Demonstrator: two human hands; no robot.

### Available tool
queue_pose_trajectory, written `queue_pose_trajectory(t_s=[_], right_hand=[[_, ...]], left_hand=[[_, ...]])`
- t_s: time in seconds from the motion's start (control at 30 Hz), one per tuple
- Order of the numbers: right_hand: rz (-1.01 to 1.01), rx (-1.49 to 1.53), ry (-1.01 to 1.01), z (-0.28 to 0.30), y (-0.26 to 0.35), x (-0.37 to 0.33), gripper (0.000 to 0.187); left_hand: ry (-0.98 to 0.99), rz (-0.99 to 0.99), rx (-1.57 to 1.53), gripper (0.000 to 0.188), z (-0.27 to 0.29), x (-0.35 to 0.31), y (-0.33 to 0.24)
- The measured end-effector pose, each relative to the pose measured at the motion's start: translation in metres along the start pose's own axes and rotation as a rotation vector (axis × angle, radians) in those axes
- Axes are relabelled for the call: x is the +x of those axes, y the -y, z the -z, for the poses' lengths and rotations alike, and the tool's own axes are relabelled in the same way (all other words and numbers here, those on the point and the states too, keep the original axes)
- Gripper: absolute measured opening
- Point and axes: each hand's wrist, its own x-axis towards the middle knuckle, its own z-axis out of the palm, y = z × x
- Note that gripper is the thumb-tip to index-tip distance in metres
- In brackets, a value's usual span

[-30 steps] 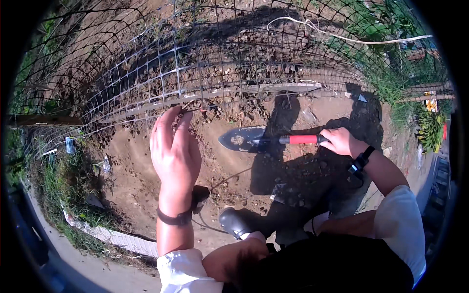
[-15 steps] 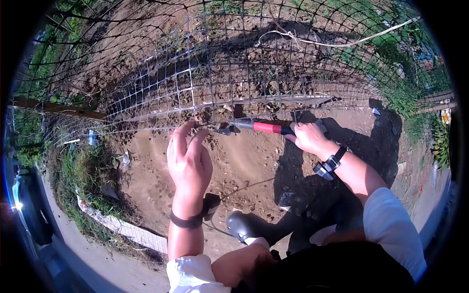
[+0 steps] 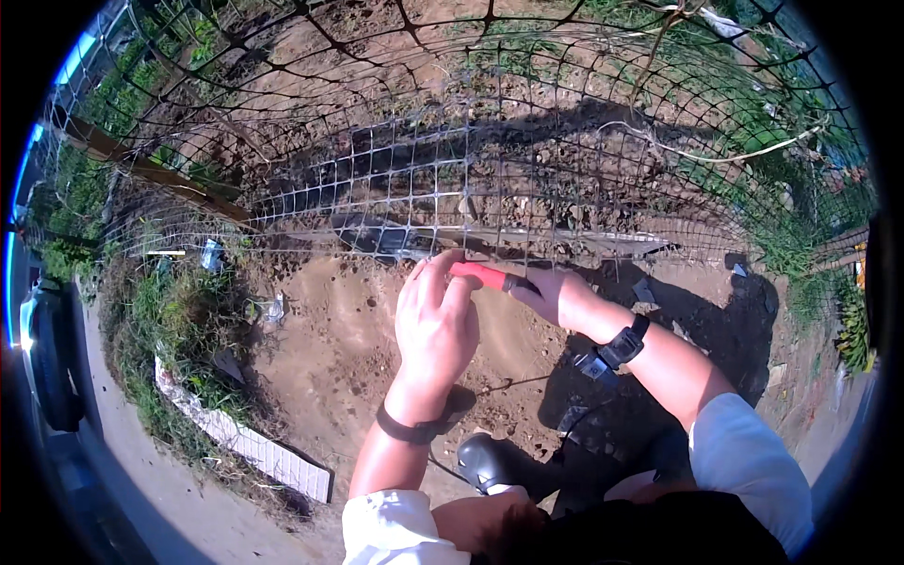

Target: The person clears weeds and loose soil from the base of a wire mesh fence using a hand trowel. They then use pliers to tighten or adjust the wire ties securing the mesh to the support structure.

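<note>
My right hand grips the red-handled trowel at the wire mesh fence; my left hand, fingers together, touches its handle.

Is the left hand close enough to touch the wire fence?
Probably yes. The left hand is raised right at the foot of the wire fence, fingertips near its bottom edge, beside the red-handled trowel in the right hand. Nothing lies between them.

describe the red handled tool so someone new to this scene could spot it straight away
Find the wire fence across the dirt plot, then follow its bottom edge to where both hands meet. The trowel lies there, gripped by the right hand beside the left hand. Its bright red handle is the only red among brown soil and grey mesh.
</note>
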Motion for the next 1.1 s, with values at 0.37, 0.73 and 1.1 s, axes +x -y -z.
queue_pose_trajectory(t_s=[0.37, 0.73, 1.1], right_hand=[[-0.388, 0.168, 0.700, 0.023, -0.015, -0.122, 0.033], [-0.337, -0.134, 0.428, -0.065, -0.072, -0.057, 0.041], [-0.332, 0.205, 0.258, -0.007, -0.029, 0.000, 0.028]], left_hand=[[0.168, 0.032, 0.035, 0.020, -0.016, -0.045, 0.009], [0.093, -0.009, 0.047, 0.019, -0.006, -0.036, 0.004], [-0.011, -0.068, -0.020, 0.020, 0.002, -0.013, 0.009]])
